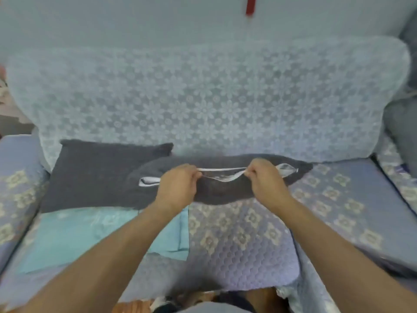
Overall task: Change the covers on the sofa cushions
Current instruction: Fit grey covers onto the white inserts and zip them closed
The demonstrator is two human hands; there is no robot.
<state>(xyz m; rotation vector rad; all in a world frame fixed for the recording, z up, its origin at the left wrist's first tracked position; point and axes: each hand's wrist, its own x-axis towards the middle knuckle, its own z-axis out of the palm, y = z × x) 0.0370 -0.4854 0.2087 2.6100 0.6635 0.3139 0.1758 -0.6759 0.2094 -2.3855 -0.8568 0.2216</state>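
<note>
On the sofa [338, 199], both hands (left hand [178, 188], right hand [266, 179]) pinch the dark cushion cover's [225, 193] open edge.

You face a pale blue-grey painted wall [135, 16] in soft, even light. A narrow red strip [251, 5] hangs on it near the top edge, slightly right of centre. Below the wall stands a sofa: its broad backrest wears a white lace throw with a daisy pattern [203, 98], and its seat carries a lavender quilted cover with cream flower motifs [338, 195]. The same quilted cloth wraps the left armrest [15, 181]. A blurred grey padded shape [401, 132] sits at your far right.
</note>
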